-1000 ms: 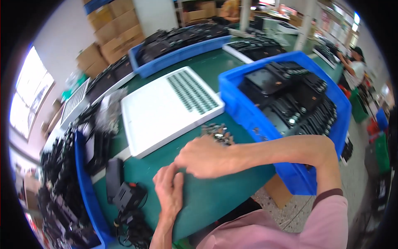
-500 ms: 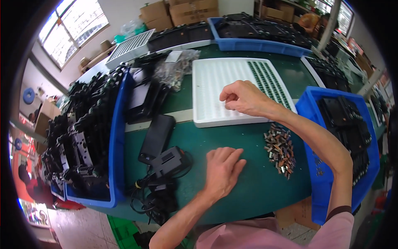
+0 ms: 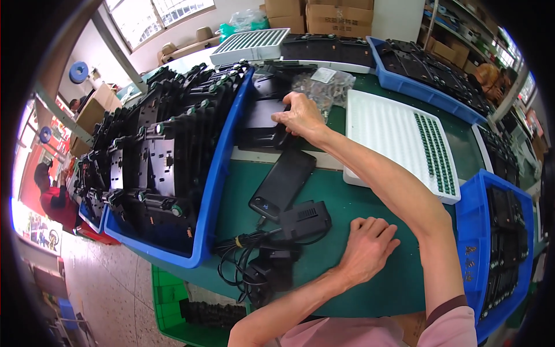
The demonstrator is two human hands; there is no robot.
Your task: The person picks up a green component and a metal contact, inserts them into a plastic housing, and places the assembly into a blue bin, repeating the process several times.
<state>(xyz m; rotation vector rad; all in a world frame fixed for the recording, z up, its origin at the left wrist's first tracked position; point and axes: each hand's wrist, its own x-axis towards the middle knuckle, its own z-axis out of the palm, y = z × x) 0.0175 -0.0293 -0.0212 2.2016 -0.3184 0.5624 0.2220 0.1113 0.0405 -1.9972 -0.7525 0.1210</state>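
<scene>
My right hand [image 3: 303, 118] reaches across to the black plastic panels [image 3: 258, 117] beside the large left bin. Its bent fingers close at the near right edge of the top panel, though the exact grip is partly hidden. My left hand [image 3: 370, 247] rests on the green tabletop, its fingers loosely bent and apart, holding nothing. Between the hands lie a black power bank [image 3: 283, 182] and a black adapter [image 3: 304, 220] with coiled cables [image 3: 240, 260]. The white tray [image 3: 387, 124], with rows of small green parts on its right side, stands beyond my right forearm.
A blue bin [image 3: 217, 191] packed with upright black panels borders the left. At the right stands another blue bin [image 3: 471, 243] of black parts. A clear bag [image 3: 324, 89] of small pieces lies behind my right hand. A green crate [image 3: 165, 306] sits below the table.
My right hand has moved left from over the white tray to the black panels. My view has turned left; my left hand still rests on the table. My right arm now hides the small-parts pile.
</scene>
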